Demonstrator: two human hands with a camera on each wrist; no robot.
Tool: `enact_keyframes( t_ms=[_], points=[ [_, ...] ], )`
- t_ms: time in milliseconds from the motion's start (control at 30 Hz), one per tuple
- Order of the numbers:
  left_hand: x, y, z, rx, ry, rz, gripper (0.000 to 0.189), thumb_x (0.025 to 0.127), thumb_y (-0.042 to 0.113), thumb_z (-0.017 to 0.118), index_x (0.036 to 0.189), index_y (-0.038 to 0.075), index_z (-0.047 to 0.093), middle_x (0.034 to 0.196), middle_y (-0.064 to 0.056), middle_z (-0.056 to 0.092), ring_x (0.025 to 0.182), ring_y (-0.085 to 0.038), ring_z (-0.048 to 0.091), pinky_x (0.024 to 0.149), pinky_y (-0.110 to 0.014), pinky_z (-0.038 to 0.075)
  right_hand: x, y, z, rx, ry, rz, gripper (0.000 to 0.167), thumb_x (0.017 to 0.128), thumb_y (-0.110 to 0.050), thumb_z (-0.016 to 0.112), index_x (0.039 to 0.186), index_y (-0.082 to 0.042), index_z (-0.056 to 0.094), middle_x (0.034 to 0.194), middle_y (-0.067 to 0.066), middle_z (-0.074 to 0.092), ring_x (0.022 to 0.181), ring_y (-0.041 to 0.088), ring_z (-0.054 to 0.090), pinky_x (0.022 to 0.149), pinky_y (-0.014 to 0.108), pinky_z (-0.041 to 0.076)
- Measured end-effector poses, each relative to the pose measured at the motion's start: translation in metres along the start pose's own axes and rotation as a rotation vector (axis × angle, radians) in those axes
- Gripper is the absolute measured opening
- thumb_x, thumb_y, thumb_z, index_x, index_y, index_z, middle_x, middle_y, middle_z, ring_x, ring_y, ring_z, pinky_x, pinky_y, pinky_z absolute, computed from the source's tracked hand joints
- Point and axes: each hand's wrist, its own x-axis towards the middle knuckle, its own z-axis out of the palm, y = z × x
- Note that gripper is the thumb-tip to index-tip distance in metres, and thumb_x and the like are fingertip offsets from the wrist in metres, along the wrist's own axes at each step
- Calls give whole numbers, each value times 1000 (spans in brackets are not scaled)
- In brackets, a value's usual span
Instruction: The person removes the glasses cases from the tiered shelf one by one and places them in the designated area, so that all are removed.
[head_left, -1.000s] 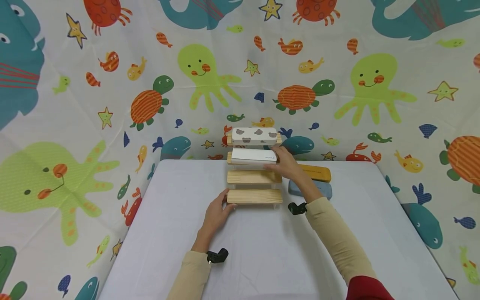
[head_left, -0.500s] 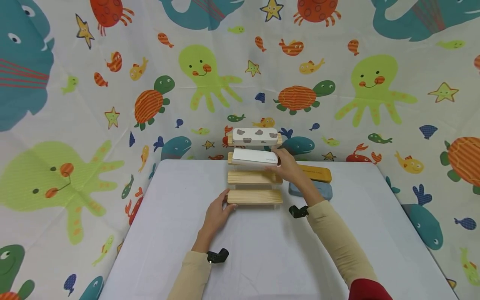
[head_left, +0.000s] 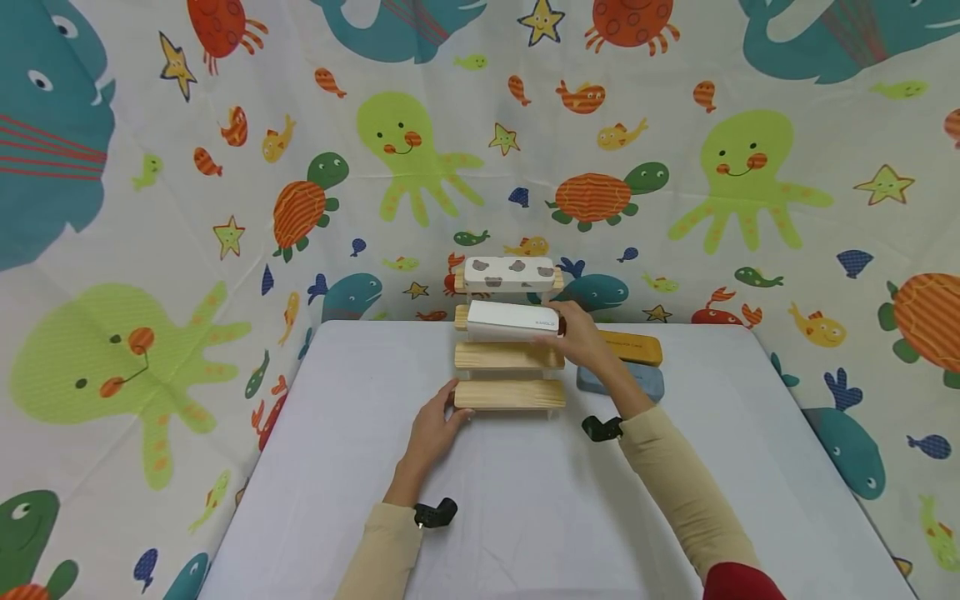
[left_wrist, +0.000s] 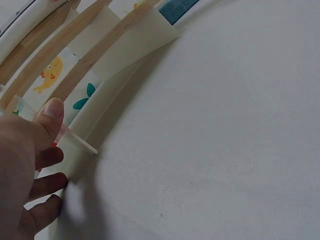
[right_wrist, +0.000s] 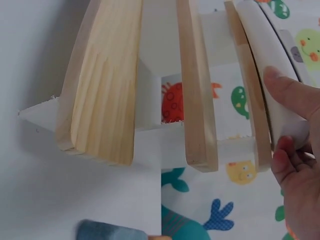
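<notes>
A tiered rack of wooden slats [head_left: 510,394] on clear supports stands mid-table. My right hand [head_left: 583,337] grips the right end of a white glasses case [head_left: 508,320] at the second slat from the top. In the right wrist view, thumb and fingers pinch the white case [right_wrist: 280,75] along its slat [right_wrist: 250,85]; whether it touches the wood I cannot tell. My left hand [head_left: 432,429] holds the left end of the lowest slat. Its thumb [left_wrist: 52,110] presses the slat end in the left wrist view, fingers curled below. A white case with brown patches [head_left: 510,273] lies on the top slat.
Right of the rack, a yellow case [head_left: 636,346] and a grey-blue case [head_left: 641,379] lie on the white-covered table [head_left: 517,517], partly behind my right forearm. A cloth printed with sea animals [head_left: 480,125] hangs behind and at the sides.
The white glasses case has tilted and shifted slightly right and toward me with my right hand, showing more of its front side. My left hand stays at the lowest slat.
</notes>
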Motion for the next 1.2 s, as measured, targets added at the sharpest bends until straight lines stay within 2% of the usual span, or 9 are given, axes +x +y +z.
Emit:
enact_keyframes(
  t_ms=[167,567,1200],
  points=[
    [1,0,0,-5,-3,2,70,92,34,72,151,10,43,130,-14,68,130,-31,59,112,-51,43,-3,1,-1,-10,11,-3,73,85,-36,81,143,-5,50,132,17,53,99,27,51,81,34,48],
    [0,3,-2,-14,0,-8,70,91,32,73,151,10,44,131,-15,68,130,-32,59,113,-51,42,-8,3,-3,28,48,-46,71,84,-30,83,141,-5,50,126,16,53,93,26,50,74,31,46],
    [0,1,0,4,-2,-4,70,92,34,72,151,9,43,131,-14,68,131,-31,59,114,-50,42,-20,10,-11,53,116,-71,70,81,-31,85,138,-7,52,123,14,53,86,24,48,68,27,44]
  ],
)
